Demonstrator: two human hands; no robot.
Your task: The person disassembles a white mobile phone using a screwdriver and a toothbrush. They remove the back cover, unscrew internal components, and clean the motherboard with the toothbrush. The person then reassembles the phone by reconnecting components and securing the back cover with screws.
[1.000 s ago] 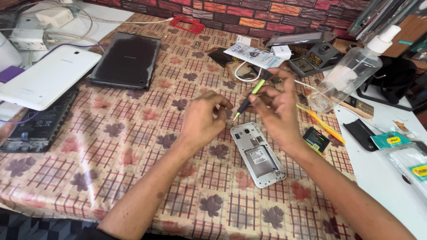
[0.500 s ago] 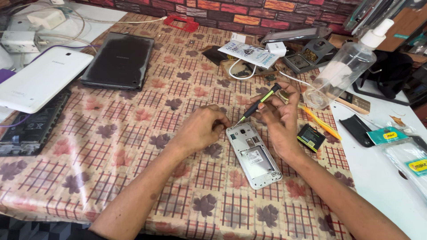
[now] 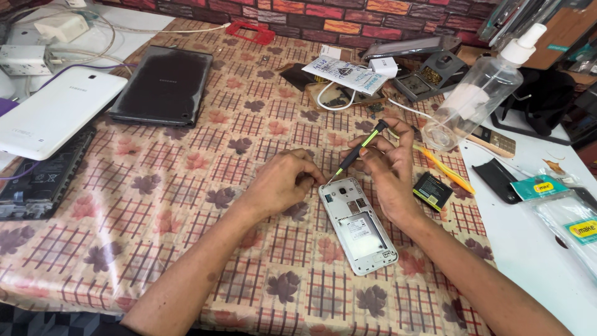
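Observation:
A white smartphone (image 3: 359,226) lies face down on the patterned tablecloth with its back cover off and battery bay bare. My right hand (image 3: 390,169) grips a slim black and green screwdriver (image 3: 360,150), tilted, its tip at the phone's top left corner. My left hand (image 3: 285,180) rests beside that same corner, fingers curled and touching the phone's upper edge. A small black battery (image 3: 433,190) lies just right of my right wrist.
A clear spray bottle (image 3: 477,99) and an orange tool (image 3: 445,168) sit to the right. A black tablet (image 3: 164,86), a white tablet (image 3: 53,112) and an opened device (image 3: 38,179) lie at left. Cables, packets and small parts (image 3: 344,78) crowd the back.
Both hands have come down from mid-air onto the phone. The screwdriver tip now meets the phone's top left corner, and my left hand has settled against its upper edge.

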